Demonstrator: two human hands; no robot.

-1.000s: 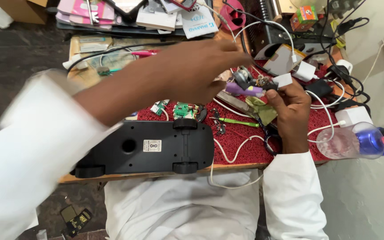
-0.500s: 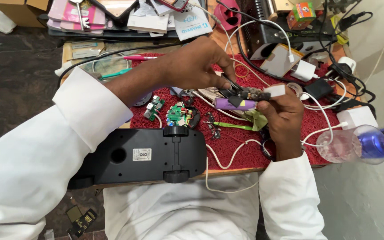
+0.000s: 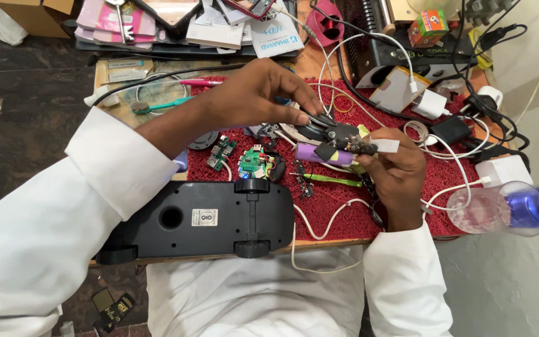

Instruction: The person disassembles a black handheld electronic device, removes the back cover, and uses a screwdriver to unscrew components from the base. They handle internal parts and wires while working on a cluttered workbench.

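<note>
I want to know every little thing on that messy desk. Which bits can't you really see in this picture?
Head view only:
- The small dark part in the right hand: too small and half covered by fingers to name.
- What the left hand pinches: its grip hides it.
- The black toy car underside: its far end sits under the left sleeve.
- The clear bottle: its blue cap end is cut off by the right edge.
- The green circuit board: parts too tiny to tell.

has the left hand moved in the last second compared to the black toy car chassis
Yes. The left hand was stretched over toward the right hand; it has drawn back and up, away from the black toy car chassis, fingertips pinching at the small part there.
</note>
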